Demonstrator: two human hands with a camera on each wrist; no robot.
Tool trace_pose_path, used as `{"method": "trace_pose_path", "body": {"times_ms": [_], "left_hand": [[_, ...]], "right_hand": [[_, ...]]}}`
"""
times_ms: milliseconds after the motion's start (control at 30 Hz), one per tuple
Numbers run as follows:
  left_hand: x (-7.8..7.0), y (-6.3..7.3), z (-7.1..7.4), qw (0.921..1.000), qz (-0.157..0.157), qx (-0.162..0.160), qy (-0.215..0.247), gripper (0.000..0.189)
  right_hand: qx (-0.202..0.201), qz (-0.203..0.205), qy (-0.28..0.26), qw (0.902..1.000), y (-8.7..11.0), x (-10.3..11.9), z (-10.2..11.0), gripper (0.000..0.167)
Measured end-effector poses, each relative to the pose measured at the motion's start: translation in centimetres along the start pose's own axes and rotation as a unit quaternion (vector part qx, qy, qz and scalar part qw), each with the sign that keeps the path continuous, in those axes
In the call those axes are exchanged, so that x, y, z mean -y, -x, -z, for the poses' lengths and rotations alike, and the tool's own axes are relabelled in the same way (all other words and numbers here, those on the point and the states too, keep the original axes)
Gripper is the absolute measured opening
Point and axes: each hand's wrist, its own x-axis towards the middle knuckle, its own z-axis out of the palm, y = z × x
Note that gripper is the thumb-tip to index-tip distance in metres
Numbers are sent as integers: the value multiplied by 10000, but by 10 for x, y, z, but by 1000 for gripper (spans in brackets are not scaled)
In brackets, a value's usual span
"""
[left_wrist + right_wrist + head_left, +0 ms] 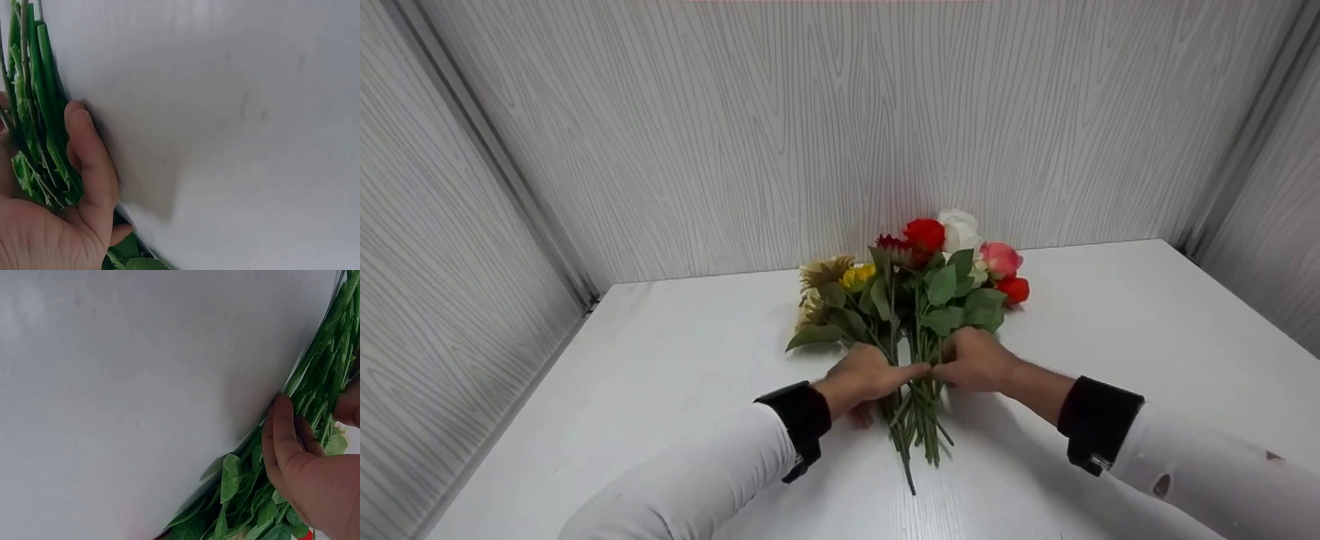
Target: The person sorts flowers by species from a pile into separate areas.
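A bunch of flowers lies on the white table, its blooms toward the back wall and its green stems [919, 420] toward me. My left hand [864, 375] holds the stems from the left, thumb laid across the top and fingers curled at the side. From the right, my right hand [979, 361] grips the same bundle just under the leaves [960, 300], its thumb tip meeting the left thumb. In the left wrist view, bent fingers [93, 163] press along the stems [48, 90]. The right wrist view shows curled fingers [281, 433] at the bundle's outer side.
Red roses [924, 234], a white bloom [958, 230], a pink one [1000, 259] and yellow and tan flowers [825, 271] fan out by the back wall [735, 135]. One darker stem [909, 472] sticks out farthest toward me. Side panels [435, 262] bound the table [660, 375].
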Motion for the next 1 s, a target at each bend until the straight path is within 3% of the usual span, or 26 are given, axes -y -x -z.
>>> {"method": "trace_pose_path", "body": {"times_ms": [133,367,567,733,800,933,1000], "left_hand": [[-5,0,1,9998,186,24,-64,65],[-19,2,7,9965,42,194,-812,58],[-30,4,1,9893,233,305,-1408,73],[-34,2,-6,9695,25,178,-2446,85],[-34,-1,-8,9553,-113,157,-2949,86],[-34,-6,-11,9347,-278,98,-3541,87],[-34,-7,-12,9312,-307,19,-3631,85]], "right_hand": [[47,-181,-106,9998,-2,3,0,26],[-51,-271,-245,9993,-7,5,-1,22],[72,-362,-219,9991,-4,5,-4,28],[22,-384,-225,9990,-5,6,-1,29],[2,-381,-270,9989,-6,6,1,29],[-117,-329,-288,9990,-8,5,4,30],[-223,-295,-296,9989,-8,5,4,30]]}}
